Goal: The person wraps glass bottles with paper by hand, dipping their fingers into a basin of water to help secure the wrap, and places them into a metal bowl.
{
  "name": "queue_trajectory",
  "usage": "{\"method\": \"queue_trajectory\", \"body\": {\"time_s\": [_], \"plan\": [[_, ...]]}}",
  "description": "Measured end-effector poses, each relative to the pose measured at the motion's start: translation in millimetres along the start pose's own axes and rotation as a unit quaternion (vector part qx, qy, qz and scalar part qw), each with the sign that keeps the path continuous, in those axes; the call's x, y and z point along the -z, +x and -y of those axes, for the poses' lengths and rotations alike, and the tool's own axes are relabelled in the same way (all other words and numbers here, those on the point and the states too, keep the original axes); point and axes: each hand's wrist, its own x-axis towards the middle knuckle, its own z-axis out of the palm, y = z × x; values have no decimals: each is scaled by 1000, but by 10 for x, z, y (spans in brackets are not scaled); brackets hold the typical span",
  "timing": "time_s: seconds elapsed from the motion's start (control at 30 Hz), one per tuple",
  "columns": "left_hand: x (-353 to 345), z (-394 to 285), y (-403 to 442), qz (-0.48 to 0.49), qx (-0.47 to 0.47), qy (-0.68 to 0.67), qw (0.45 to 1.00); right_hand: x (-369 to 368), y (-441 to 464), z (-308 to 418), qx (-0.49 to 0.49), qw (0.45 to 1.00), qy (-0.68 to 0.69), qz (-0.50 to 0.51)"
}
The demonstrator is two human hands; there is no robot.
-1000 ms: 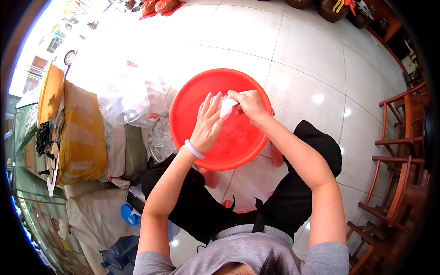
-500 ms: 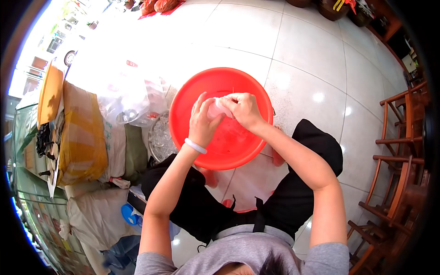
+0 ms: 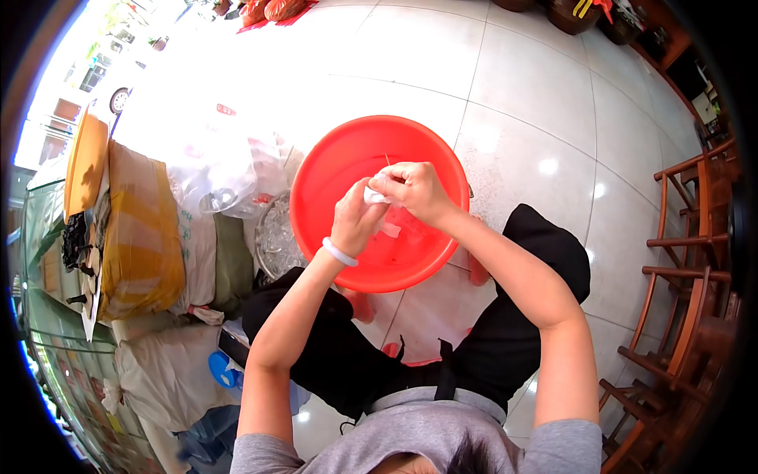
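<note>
Your left hand [image 3: 354,218] and your right hand [image 3: 420,192] meet above the red basin [image 3: 332,268], between your knees. The small white piece [image 3: 376,196] is between them, over the basin's middle. The fingers of your left hand are curled around this piece, and the thumb and bent fingers of your right hand pinch its upper part. A thin stick [image 3: 387,159] rises beyond your right fingers; I cannot tell whether they grip it.

For good work here, let the left hand be the steady support and the right hand do the fine movement, with light pressure, because the piece looks soft. It is better to hold both hands inside the basin's rim, so anything that drops falls into it. The metal bowl [image 3: 264,251] stands just left of the basin, so mind your left elbow.
</note>
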Motion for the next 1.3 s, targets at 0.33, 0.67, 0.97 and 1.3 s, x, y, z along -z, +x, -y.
{"method": "queue_trajectory", "body": {"time_s": [0.33, 0.67, 0.97, 1.3], "plan": [[166, -108, 56, 52, 207, -276, 937, 81, -48, 123, -13, 997, 51, 54], [224, -42, 81, 251, 253, -582, 731, 77, 79, -8, -76, 976, 203, 40], [63, -37, -15, 51, 147, -280, 947, 113, 93, -35, -182, 957, 226, -27], [36, -96, 82, -156, 235, -354, 892, -188, -140, 145, -28, 998, 23, -44]]}}
